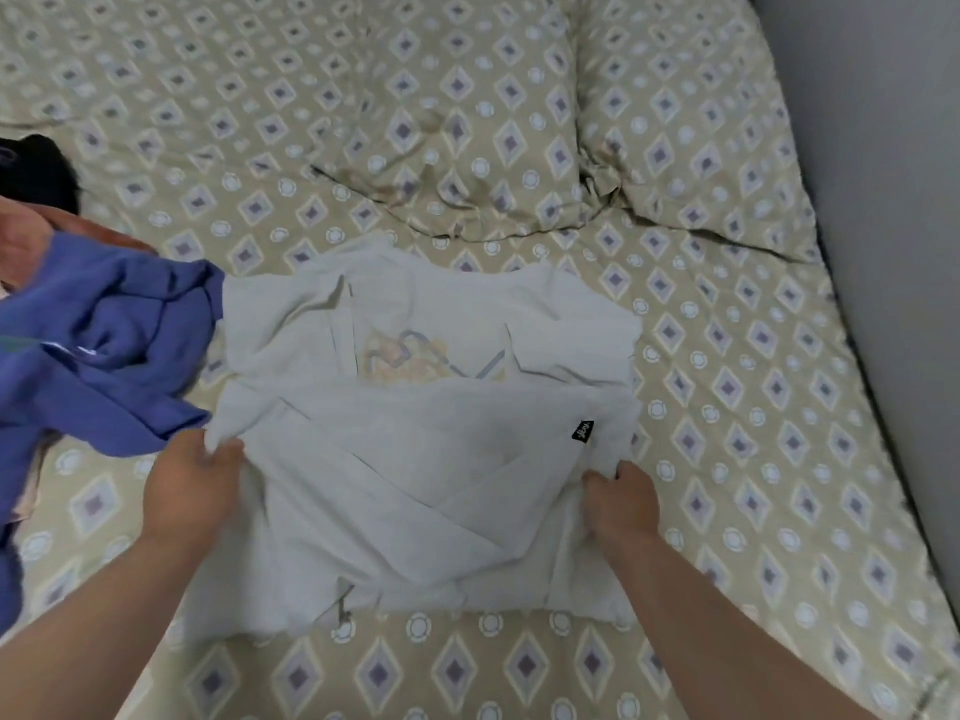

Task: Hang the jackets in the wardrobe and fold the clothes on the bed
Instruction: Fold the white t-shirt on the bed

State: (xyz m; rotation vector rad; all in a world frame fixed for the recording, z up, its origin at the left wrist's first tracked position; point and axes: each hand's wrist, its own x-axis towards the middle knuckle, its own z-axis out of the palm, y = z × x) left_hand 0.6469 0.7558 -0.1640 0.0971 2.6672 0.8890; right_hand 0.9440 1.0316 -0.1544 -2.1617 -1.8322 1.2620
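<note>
Near the bed's (519, 662) front edge, a white T-shirt (415, 459) (soft, light, limp) is pinched at its side folds by the left hand (195, 488) and right hand (621, 504); edges are judged best for holding.

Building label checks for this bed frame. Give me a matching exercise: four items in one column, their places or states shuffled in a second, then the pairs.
Things:
1. white cotton T-shirt with a faded print
2. crumpled blue fabric garment
3. black fabric garment
4. rightmost beige diamond-patterned pillow

Places:
a. at the left edge of view, farthest back
b. gripped by the left hand and right hand
c. beside the grey wall
d. heaped against the T-shirt's left side

Pairs: 1-b, 2-d, 3-a, 4-c
</note>
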